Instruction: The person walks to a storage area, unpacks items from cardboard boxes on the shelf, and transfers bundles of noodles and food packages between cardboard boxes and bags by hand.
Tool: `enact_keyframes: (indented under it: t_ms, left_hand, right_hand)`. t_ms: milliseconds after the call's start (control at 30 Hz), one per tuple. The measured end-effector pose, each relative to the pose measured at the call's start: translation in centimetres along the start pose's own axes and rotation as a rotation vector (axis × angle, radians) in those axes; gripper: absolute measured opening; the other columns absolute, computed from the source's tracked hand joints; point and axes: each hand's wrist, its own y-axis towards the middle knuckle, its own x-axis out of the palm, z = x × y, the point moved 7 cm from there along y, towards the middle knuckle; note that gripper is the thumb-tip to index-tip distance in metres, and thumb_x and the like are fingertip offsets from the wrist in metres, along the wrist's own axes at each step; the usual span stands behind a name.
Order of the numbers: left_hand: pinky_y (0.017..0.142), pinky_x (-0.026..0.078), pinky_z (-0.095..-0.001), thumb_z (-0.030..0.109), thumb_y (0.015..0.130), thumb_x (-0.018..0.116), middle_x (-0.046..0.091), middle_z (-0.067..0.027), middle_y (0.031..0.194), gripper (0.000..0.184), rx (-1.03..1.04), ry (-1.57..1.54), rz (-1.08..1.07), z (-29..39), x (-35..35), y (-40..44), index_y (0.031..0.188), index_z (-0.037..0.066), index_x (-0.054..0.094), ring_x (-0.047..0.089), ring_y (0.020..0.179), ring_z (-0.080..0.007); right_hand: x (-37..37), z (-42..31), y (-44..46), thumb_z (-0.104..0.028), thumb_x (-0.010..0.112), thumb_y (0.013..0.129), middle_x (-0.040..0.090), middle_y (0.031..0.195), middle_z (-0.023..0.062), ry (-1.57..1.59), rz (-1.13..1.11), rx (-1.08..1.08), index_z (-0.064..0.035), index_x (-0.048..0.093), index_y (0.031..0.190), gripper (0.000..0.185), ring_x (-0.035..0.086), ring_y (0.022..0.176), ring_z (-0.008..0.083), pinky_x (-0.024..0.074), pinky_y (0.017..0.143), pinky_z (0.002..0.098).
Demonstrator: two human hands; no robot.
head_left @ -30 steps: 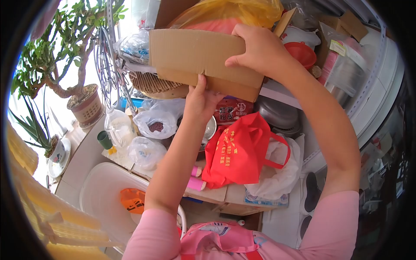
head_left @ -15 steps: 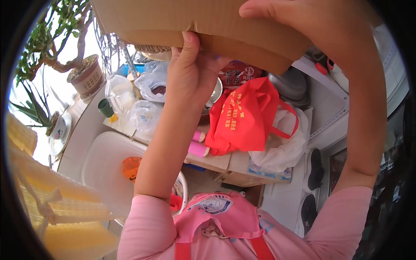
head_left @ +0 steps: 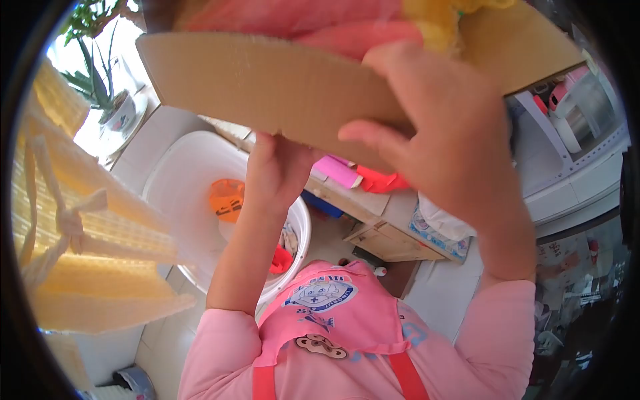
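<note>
A brown cardboard box (head_left: 267, 90) is held up at the top of the view, tilted so that its opening shows. Inside lie red translucent plastic (head_left: 320, 27) and something yellow (head_left: 437, 23), both blurred. From below, my left hand (head_left: 280, 170) supports the box's lower edge, most of its fingers hidden behind the cardboard. My right hand (head_left: 433, 127) grips the near wall at the right, fingers over the rim and thumb against the outside.
Below left stands a large white tub (head_left: 193, 160) with an orange item (head_left: 228, 200) inside. A yellow curtain (head_left: 87, 227) hangs at the left, near a potted plant (head_left: 120, 110). A low wooden cabinet (head_left: 393, 241) stands beneath the box, and a white shelf (head_left: 557, 147) at the right.
The box has tipped, and its contents have come into view. My right hand has moved down and left onto its near wall. The camera's view has shifted, and the box now covers most of the red bag.
</note>
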Motion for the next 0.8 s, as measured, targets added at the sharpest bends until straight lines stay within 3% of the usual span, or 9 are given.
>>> enact_keyframes:
  t_ms: [100,167,233,300,367,500,533,600,800]
  left_hand:
    - [0.100,0.041,-0.0493,0.050,0.096,0.041,0.051,-0.0076,0.135,0.052,-0.065,-0.210,0.069,0.6,-1.8,-4.0,0.129,0.011,0.050,0.048,0.125,-0.0296]
    - [0.096,0.042,-0.0482,0.067,0.088,0.040,0.046,-0.0072,0.138,0.072,-0.044,-0.330,0.244,0.6,-4.6,-7.0,0.137,0.014,0.041,0.044,0.127,-0.0287]
    - [0.097,0.043,-0.0461,0.063,0.090,0.041,0.055,-0.0059,0.129,0.063,-0.016,-0.398,0.198,-0.1,-6.6,-9.2,0.130,0.015,0.050,0.050,0.120,-0.0265]
    - [0.095,0.044,-0.0435,0.055,0.092,0.044,0.064,-0.0036,0.115,0.050,0.057,-0.290,0.346,-1.3,-10.3,-11.9,0.117,0.015,0.059,0.057,0.109,-0.0235]
    - [0.090,0.047,-0.0416,0.048,0.093,0.045,0.068,-0.0017,0.101,0.039,0.016,-0.218,0.750,-3.0,-11.4,-14.2,0.107,0.016,0.063,0.062,0.097,-0.0223]
    - [0.081,0.050,-0.0428,0.048,0.092,0.045,0.067,0.0003,0.091,0.034,-0.027,-0.237,0.886,-7.2,-15.6,-18.4,0.100,0.019,0.062,0.063,0.089,-0.0220]
    - [0.081,0.050,-0.0428,0.048,0.092,0.045,0.067,0.0003,0.091,0.034,-0.027,-0.234,0.893,-8.3,-16.3,-19.3,0.100,0.019,0.062,0.063,0.089,-0.0220]
    - [0.107,0.035,-0.0449,0.045,0.094,0.041,0.054,-0.0073,0.131,0.049,-0.079,-0.278,0.965,-10.8,-18.0,-21.2,0.129,0.012,0.051,0.047,0.124,-0.0290]
    - [0.108,0.033,-0.0455,0.045,0.094,0.042,0.051,-0.0079,0.134,0.049,-0.165,-0.417,0.873,-18.0,-16.6,-22.0,0.131,0.012,0.049,0.046,0.125,-0.0304]
  right_hand:
    - [3.5,-2.1,-2.0,-0.020,0.080,0.065,0.060,0.091,0.0127,0.124,-0.019,-0.005,-0.0041,0.056,0.103,0.047,0.060,0.082,0.0337,0.0469,0.070,0.0415]
    - [6.0,-3.4,-4.0,-0.019,0.079,0.067,0.059,0.088,0.0124,0.219,-0.084,0.005,-0.0026,0.055,0.103,0.046,0.059,0.079,0.0341,0.0459,0.069,0.0432]
    - [8.3,-4.8,-6.3,-0.018,0.077,0.069,0.057,0.085,0.0116,0.292,-0.090,0.030,-0.0027,0.055,0.101,0.041,0.057,0.075,0.0338,0.0449,0.066,0.0433]
    - [9.8,-6.3,-8.4,-0.013,0.073,0.072,0.056,0.082,0.0118,0.357,-0.131,0.012,-0.0020,0.055,0.100,0.035,0.056,0.072,0.0334,0.0436,0.063,0.0429]
    - [11.5,-7.6,-11.0,-0.011,0.071,0.073,0.056,0.081,0.0120,0.395,-0.148,-0.008,-0.0014,0.054,0.100,0.033,0.056,0.071,0.0331,0.0433,0.063,0.0430]
    - [13.3,-8.0,-14.6,-0.005,0.066,0.076,0.055,0.078,0.0126,0.506,-0.275,0.038,0.0004,0.053,0.101,0.029,0.056,0.071,0.0327,0.0432,0.063,0.0433]
    - [13.6,-7.8,-15.6,-0.005,0.066,0.076,0.055,0.078,0.0126,0.513,-0.276,0.040,0.0004,0.053,0.101,0.029,0.056,0.071,0.0327,0.0432,0.063,0.0433]
    - [14.7,-7.2,-17.8,-0.004,0.062,0.078,0.055,0.077,0.0129,0.551,-0.294,0.090,0.0009,0.053,0.102,0.026,0.057,0.071,0.0325,0.0433,0.063,0.0434]
    - [15.7,-6.6,-23.4,-0.004,0.054,0.080,0.056,0.076,0.0129,0.540,-0.336,0.151,0.0028,0.053,0.102,0.023,0.056,0.067,0.0312,0.0421,0.060,0.0426]
